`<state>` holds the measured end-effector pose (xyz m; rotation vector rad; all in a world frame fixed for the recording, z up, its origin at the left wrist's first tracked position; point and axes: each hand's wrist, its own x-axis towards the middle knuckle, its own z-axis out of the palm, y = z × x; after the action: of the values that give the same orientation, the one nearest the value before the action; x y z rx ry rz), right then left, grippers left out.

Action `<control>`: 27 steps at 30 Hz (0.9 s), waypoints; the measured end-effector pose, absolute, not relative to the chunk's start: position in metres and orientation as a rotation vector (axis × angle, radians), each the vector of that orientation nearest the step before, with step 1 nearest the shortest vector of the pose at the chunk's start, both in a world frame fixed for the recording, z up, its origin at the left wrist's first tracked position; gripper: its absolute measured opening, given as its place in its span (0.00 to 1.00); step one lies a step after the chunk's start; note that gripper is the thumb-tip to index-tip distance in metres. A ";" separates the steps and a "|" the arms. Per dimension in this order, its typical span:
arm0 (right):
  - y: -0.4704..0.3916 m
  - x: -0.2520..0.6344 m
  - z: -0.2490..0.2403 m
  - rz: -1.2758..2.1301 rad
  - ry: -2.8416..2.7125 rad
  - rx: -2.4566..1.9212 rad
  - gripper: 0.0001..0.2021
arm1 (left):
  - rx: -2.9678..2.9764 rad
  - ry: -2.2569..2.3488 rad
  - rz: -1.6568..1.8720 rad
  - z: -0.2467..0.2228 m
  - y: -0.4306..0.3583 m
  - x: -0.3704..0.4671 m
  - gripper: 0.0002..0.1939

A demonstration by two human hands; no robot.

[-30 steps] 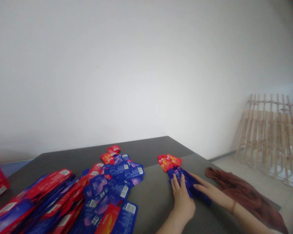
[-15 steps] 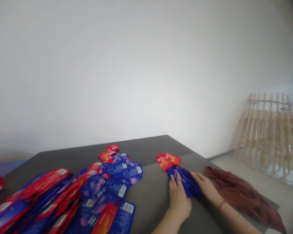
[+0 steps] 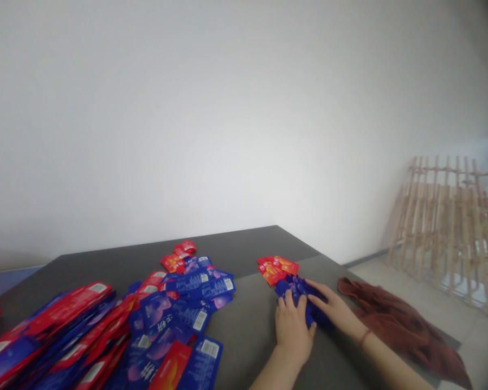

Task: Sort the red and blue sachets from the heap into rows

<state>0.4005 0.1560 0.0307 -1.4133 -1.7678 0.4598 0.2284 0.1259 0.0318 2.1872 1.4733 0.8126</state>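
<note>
I'm watching both hands working on a bunch of dark blue packets (image 3: pixel 293 284) on the right half of the grey table (image 3: pixel 244 330). The bunch is looking glossy and crumpled, with corners fanning out at the far end and purple patches showing through. The left hand (image 3: pixel 293 325) is lying over its near left side, fingers slightly apart, thumb pointing toward the right. The right hand (image 3: pixel 332 307) is flanking it from the right, thumb standing off the fingers; I'm not able to tell whether either is clamping the packets or just pressing. Red-orange packets (image 3: pixel 277 269) are sitting at the bunch's far end, fanning out and showing white characters I'm not resolving. Over on the left, loose blue packets (image 3: pixel 187 313) are overlapping in a heap, some showing white barcode panels over fine pale print, others purple rounded shapes and big white characters, too blurred for me to be reading safely. An orange packet (image 3: pixel 172 366) is lying among the nearest ones. Left of that, a leaning stack of red and blue packets (image 3: pixel 67 314) is showing more barcode panels. Brown cloth (image 3: pixel 402 327) is lying right of the right hand.
</note>
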 end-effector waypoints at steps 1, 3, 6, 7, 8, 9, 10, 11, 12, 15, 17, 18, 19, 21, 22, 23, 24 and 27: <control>0.156 0.402 0.030 0.471 -1.775 -1.405 0.26 | 2.192 1.470 0.811 0.032 0.125 0.228 0.32; 0.156 0.403 0.029 0.490 -1.775 -1.403 0.24 | 2.206 1.458 0.809 0.031 0.124 0.228 0.30; 0.155 0.404 0.029 0.504 -1.766 -1.422 0.24 | 2.233 1.457 0.815 0.031 0.121 0.228 0.27; 0.155 0.403 0.030 0.508 -1.769 -1.425 0.24 | 2.235 1.469 0.816 0.031 0.121 0.229 0.27; 0.154 0.402 0.030 0.512 -1.776 -1.425 0.26 | 2.232 1.483 0.814 0.030 0.120 0.230 0.27; 0.154 0.401 0.031 0.517 -1.789 -1.419 0.27 | 2.221 1.504 0.807 0.030 0.120 0.231 0.28; 0.153 0.400 0.032 0.520 -1.806 -1.409 0.29 | 2.203 1.528 0.800 0.029 0.119 0.233 0.29; 0.153 0.400 0.033 0.520 -1.817 -1.400 0.30 | 2.182 1.550 0.793 0.029 0.119 0.235 0.30; 0.152 0.399 0.034 0.519 -1.824 -1.395 0.31 | 2.160 1.566 0.785 0.028 0.119 0.238 0.31; 0.150 0.402 0.037 0.512 -1.814 -1.407 0.30 | 2.103 1.583 0.760 0.027 0.118 0.248 0.36; 0.148 0.407 0.039 0.514 -1.802 -1.431 0.30 | 2.077 1.572 0.742 0.026 0.117 0.254 0.40; 0.148 0.410 0.040 0.522 -1.795 -1.445 0.29 | 2.066 1.567 0.735 0.026 0.116 0.256 0.42; 0.147 0.413 0.041 0.530 -1.783 -1.461 0.29 | 2.059 1.561 0.730 0.026 0.115 0.258 0.44; 0.147 0.419 0.043 0.549 -1.744 -1.496 0.29 | 2.059 1.543 0.730 0.027 0.112 0.258 0.48; 0.148 0.421 0.043 0.563 -1.718 -1.505 0.29 | 2.061 1.538 0.736 0.027 0.111 0.258 0.49; 0.150 0.424 0.043 0.586 -1.690 -1.509 0.29 | 2.063 1.533 0.742 0.027 0.110 0.256 0.49; 0.152 0.426 0.042 0.619 -1.657 -1.516 0.29 | 2.064 1.528 0.748 0.027 0.110 0.254 0.48; 0.161 0.433 0.034 0.695 -1.572 -1.589 0.30 | 2.064 1.526 0.775 0.025 0.111 0.249 0.46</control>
<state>0.4333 0.1611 0.0341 -1.5891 -1.5718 0.6950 0.2492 0.1114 0.0251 2.0642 1.5264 0.7751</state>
